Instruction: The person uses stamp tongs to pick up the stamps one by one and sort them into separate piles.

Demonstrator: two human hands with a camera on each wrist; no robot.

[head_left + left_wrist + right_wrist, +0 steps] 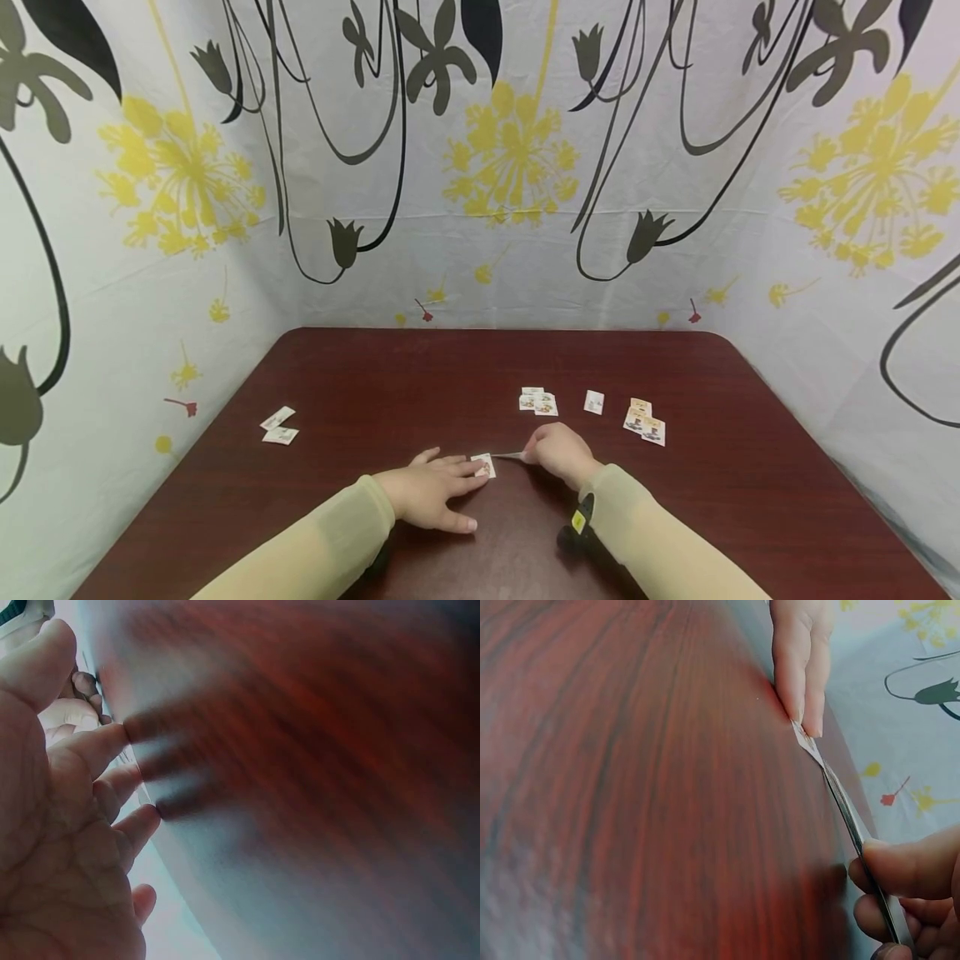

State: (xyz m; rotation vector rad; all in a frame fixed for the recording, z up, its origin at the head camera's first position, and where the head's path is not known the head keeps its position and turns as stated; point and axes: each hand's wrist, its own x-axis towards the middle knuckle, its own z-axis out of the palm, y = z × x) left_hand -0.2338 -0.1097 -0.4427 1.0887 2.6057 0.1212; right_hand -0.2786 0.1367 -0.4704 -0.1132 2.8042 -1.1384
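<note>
A small printed paper card (489,469) lies near the middle of the table. My left hand (429,492) is palm down with fingers spread, its fingertips pressing on the card. From the right, my right hand (558,454) pinches metal tweezers (845,808) between thumb and fingers. Their tips meet the edge of the card (807,742) in the right wrist view, beside the left fingertips. Whether the tips grasp the card or only touch it, I cannot tell. In the left wrist view, the left hand (67,825) shows its palm side, with fingertips against the surface.
Beyond the hands, a cluster of cards (545,405), a single card (594,402) and another overlapping group (645,423) lie on the dark red table (405,367). Two more cards (281,435) are at the left. A patterned cloth (420,275) surrounds the table's back and sides.
</note>
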